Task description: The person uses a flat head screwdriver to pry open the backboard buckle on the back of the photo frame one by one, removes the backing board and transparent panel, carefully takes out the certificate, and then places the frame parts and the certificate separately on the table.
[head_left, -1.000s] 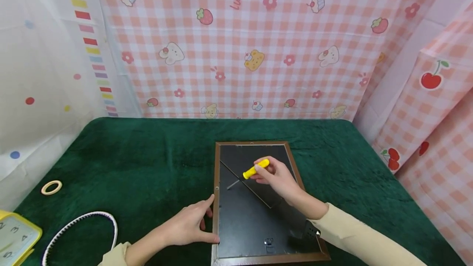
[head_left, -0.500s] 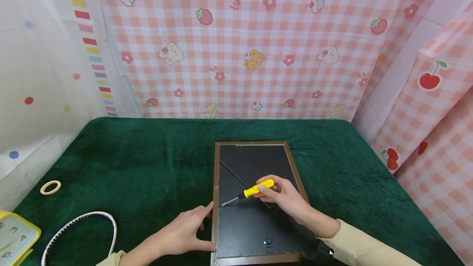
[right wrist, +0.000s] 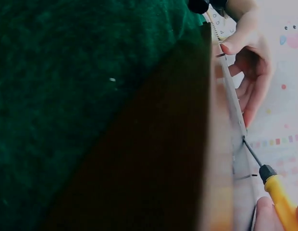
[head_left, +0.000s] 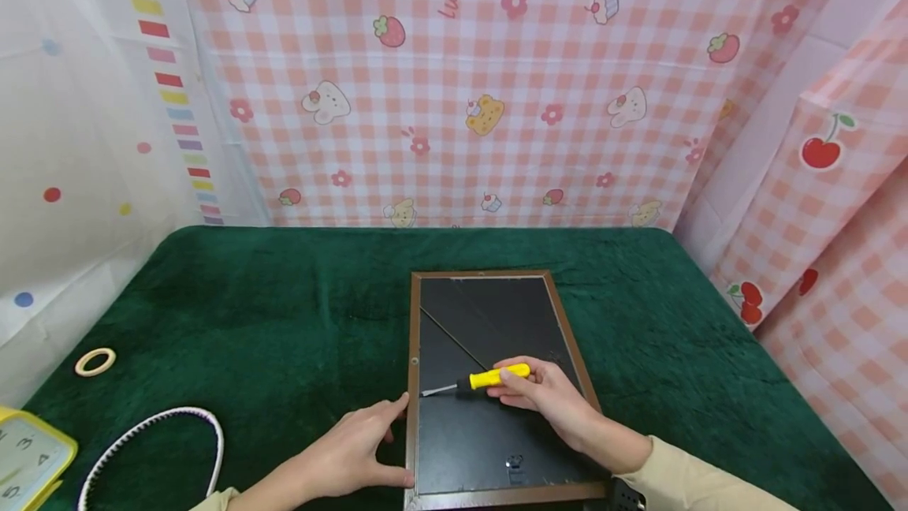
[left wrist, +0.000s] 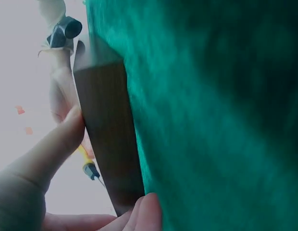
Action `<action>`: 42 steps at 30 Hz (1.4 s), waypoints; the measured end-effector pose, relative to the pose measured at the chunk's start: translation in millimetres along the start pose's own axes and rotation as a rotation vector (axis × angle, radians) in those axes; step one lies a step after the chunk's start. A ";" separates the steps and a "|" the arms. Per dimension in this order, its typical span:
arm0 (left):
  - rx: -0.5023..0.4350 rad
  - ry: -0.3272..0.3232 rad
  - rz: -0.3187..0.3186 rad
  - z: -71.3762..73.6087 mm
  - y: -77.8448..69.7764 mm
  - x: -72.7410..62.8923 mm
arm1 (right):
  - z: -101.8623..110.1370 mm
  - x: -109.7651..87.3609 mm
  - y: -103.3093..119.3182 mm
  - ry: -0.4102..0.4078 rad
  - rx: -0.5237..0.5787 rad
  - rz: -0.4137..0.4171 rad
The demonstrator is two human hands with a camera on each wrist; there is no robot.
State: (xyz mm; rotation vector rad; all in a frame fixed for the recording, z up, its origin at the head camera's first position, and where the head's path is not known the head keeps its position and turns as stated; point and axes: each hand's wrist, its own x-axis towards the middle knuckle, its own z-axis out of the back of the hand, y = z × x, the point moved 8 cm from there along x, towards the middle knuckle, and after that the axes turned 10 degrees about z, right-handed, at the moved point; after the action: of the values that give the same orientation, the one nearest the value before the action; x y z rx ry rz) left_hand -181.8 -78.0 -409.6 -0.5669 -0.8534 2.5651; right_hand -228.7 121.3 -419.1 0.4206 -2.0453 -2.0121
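Note:
A picture frame [head_left: 496, 448] lies back side up on the green cloth, its dark backing board [head_left: 461, 432] facing me inside a brown rim. My left hand [head_left: 347, 448] grips the left rim, with thumb and index finger at the top edge and other fingers bent against the side [left wrist: 110, 139]. In my right hand [head_left: 549, 400] is a yellow-handled screwdriver [head_left: 500, 376], pinched between thumb and fingers. Its metal tip touches, or nearly touches, the inner left edge of the rim, close to my left index finger. The right wrist view shows the screwdriver [right wrist: 279, 199] slanting toward that edge.
A thin rod-like stand leg [head_left: 454, 337] crosses the backing diagonally. At left lie a wooden ring [head_left: 95, 363], a white headband [head_left: 152, 420] and a yellow-edged clock [head_left: 31, 456]. The green cloth [head_left: 284, 322] covers the table; a pink checked curtain [head_left: 454, 140] hangs behind it.
My right hand has brought the screwdriver down and toward me, from over the stand leg to the left rim, and its handle has levelled out. The left hand has slid slightly nearer me.

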 end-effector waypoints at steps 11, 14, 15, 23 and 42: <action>-0.015 0.050 0.060 -15.2 -5.2 -12.9 | -0.6 0.1 -1.1 -0.017 -0.028 0.025; 0.068 0.060 0.045 -20.8 -8.7 -16.0 | -1.3 -0.4 -0.6 -0.026 -0.029 0.022; 0.102 0.055 0.034 -21.7 -10.0 -16.6 | -1.6 -0.6 -0.5 -0.029 -0.032 0.020; 0.221 0.044 -0.033 -23.9 -14.1 -14.7 | -2.5 -0.5 -3.4 -0.021 -0.041 0.021; 0.218 0.023 -0.067 -21.6 -17.5 -15.3 | -33.0 5.0 43.0 0.056 -0.167 0.246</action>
State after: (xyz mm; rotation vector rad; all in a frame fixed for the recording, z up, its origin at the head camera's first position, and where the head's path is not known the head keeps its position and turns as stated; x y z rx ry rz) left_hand -154.6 -61.8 -410.6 -0.4923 -0.5646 2.5417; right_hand -222.8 89.2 -375.6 0.1806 -1.7815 -1.9761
